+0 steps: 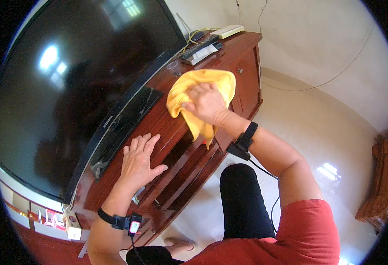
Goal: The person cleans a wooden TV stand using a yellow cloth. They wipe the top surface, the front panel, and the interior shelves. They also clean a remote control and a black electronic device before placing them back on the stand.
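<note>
My right hand (208, 102) grips a yellow cloth (184, 86) and presses it on the top of a reddish-brown wooden TV cabinet (167, 127). One end of the cloth hangs over the cabinet's front edge. My left hand (140, 161) is spread with fingers apart near the front edge of the cabinet top and holds nothing. Behind the hands stands a large flat-screen television (91, 73), its dark screen reflecting windows. A small clear plastic cup (174, 68) stands just beyond the cloth.
Past the cup lie a black remote control (200, 46), a box with white paper (202, 54) and a white router-like device (227, 31) with yellow cables. A small white box (71, 225) sits at the lower left. Open shelves (180, 177) face my legs. Carved wooden furniture (381, 182) stands at right.
</note>
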Tool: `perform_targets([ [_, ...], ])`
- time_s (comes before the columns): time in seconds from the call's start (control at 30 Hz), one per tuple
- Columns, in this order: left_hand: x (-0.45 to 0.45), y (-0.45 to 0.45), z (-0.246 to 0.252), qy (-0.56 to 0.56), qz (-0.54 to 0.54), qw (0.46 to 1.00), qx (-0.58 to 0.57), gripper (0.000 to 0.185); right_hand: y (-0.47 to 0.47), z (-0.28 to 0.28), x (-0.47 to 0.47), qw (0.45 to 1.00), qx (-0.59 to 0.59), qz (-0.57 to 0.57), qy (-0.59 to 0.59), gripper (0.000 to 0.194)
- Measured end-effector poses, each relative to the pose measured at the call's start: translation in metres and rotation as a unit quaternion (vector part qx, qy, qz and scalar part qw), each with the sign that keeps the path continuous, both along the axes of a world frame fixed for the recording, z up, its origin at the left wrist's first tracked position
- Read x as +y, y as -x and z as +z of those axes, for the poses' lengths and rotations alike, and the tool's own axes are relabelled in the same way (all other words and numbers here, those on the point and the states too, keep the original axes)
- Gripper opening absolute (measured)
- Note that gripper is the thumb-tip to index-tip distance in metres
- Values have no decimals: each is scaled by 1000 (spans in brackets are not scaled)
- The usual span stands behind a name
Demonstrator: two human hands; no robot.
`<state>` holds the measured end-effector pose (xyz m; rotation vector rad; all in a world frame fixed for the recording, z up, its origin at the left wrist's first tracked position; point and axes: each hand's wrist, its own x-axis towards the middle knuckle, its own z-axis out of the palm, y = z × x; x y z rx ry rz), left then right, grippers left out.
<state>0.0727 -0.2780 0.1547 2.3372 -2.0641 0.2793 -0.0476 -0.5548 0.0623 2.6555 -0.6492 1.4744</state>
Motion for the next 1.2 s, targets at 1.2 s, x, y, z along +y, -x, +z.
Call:
perform_targets([
  [1.2, -47, -17, -20, -107, 20, 994, 34, 111, 22, -335, -248, 844, -83, -208, -487, 26],
])
